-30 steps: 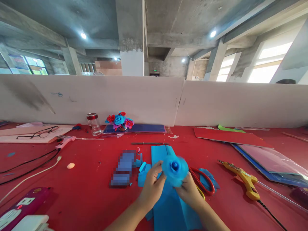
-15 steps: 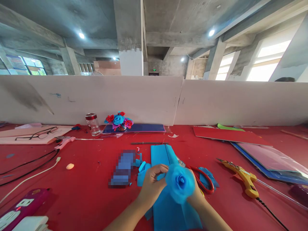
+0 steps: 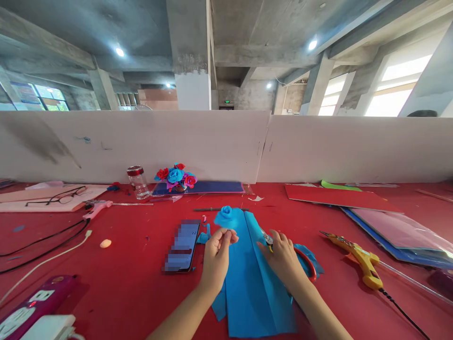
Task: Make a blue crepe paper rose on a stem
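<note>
A blue crepe-paper flower (image 3: 225,216) stands above my left hand (image 3: 216,255), whose thumb and fingers are pinched on its base. The base itself is hidden by the fingers. My right hand (image 3: 282,257) is over the scissors (image 3: 311,267), thumb apart from the fingers, with nothing visible held in it. The scissors' blades show past the fingertips, and one red handle loop shows to the right of the hand. Beneath both hands lies a long folded sheet of blue crepe paper (image 3: 247,293). Blue paper scraps (image 3: 220,304) stick out beside it.
To the left lie a phone (image 3: 184,245) and a purple power strip (image 3: 38,302). A yellow glue gun (image 3: 364,264) lies on the right, near stacked coloured sheets (image 3: 392,231). At the back stand a glass jar (image 3: 138,184) and a paper-flower arrangement (image 3: 176,177).
The flower has moved from between both hands, up and to the left, and is now in my left hand alone. My right hand has let go of it and come over the scissors.
</note>
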`<move>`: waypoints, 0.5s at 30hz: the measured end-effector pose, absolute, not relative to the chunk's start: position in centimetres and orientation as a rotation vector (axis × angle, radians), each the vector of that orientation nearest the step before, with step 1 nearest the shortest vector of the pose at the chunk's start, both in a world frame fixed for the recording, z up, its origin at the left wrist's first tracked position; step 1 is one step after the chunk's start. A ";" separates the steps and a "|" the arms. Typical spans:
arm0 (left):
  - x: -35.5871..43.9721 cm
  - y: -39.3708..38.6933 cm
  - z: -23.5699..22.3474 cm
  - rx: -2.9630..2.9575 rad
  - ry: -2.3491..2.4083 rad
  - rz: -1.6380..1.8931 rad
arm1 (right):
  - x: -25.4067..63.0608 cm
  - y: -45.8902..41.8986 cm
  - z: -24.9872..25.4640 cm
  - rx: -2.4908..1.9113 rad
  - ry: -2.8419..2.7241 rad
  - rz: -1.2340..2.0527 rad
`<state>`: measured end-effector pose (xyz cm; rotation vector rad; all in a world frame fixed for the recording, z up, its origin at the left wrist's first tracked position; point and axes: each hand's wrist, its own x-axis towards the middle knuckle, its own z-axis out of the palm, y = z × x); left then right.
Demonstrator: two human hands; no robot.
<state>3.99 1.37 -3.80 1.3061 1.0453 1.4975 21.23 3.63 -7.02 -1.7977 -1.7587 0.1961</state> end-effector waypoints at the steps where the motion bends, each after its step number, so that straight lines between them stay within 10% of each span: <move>1: 3.9 1.6 -3.9 1.290 1.034 1.511 | 21.5 3.9 -7.3 -1.867 -1.752 0.229; 15: 3.7 3.9 -6.0 1.075 0.939 1.448 | 20.8 2.8 -6.8 -2.037 -1.725 0.333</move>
